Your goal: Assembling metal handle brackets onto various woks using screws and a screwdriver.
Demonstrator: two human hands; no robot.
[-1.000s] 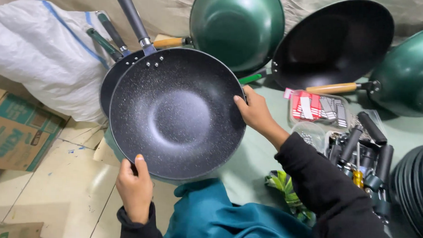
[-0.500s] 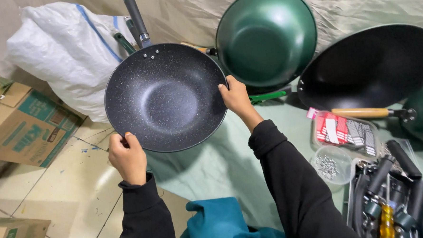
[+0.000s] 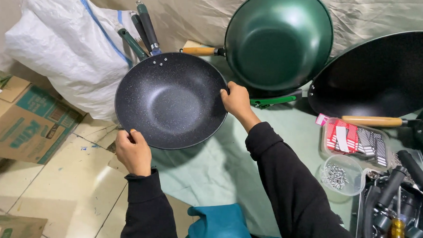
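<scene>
I hold a black speckled wok (image 3: 170,99) by its rim with both hands, its dark handle pointing away from me. My left hand (image 3: 133,152) grips the near left edge. My right hand (image 3: 236,100) grips the right edge. The wok hangs tilted above a pale green sheet (image 3: 228,166) on the floor. Behind it more pan handles (image 3: 134,41) stick up beside a white sack (image 3: 71,53).
A green wok (image 3: 279,37) with a wooden handle leans at the back. A large black wok (image 3: 381,76) lies to the right. Below it are a tray of red and white packets (image 3: 355,141), a tub of screws (image 3: 337,175) and loose black handles (image 3: 400,191). Cardboard boxes (image 3: 21,118) stand left.
The wok has moved away from me and a little to the right, and looks smaller. Both hands kept their grip on its rim.
</scene>
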